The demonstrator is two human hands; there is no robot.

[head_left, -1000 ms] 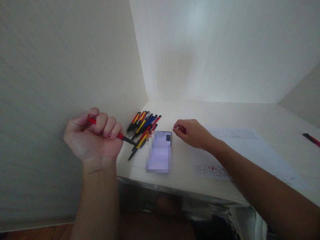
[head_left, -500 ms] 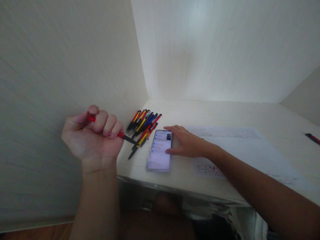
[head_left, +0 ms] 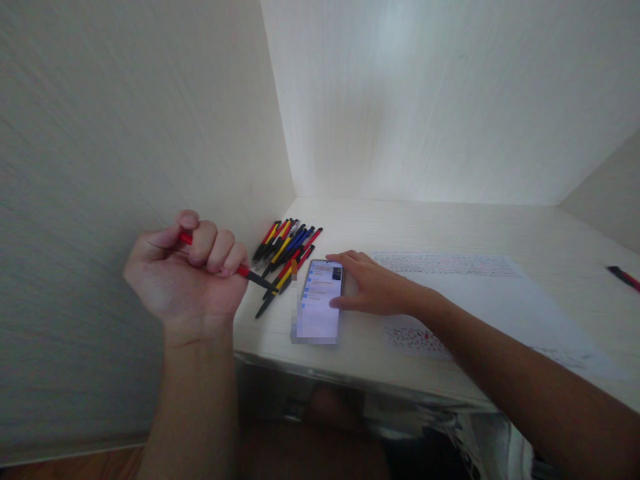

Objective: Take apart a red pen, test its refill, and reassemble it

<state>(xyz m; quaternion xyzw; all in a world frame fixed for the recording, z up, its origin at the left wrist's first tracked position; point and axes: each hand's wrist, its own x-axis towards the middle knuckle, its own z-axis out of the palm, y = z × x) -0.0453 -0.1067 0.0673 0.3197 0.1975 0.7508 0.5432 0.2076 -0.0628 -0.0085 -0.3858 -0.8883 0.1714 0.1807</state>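
Fisted, left hand [head_left: 187, 277] clamps a slim red-and-black pen [head_left: 249, 273]; right hand [head_left: 370, 287] lies flat, fingers spread, touching the glossy phone [head_left: 319, 303].

A: Lighting soft, brightest on the back wall [head_left: 400, 100] above the desk [head_left: 450, 227]; left wall [head_left: 100, 133] dimmer, grey.

B: Wide-angle bowing at frame edges. Phone screen [head_left: 319, 300] glows, partly pixelated. Under the desk: dark shadow. Overall slightly soft focus.
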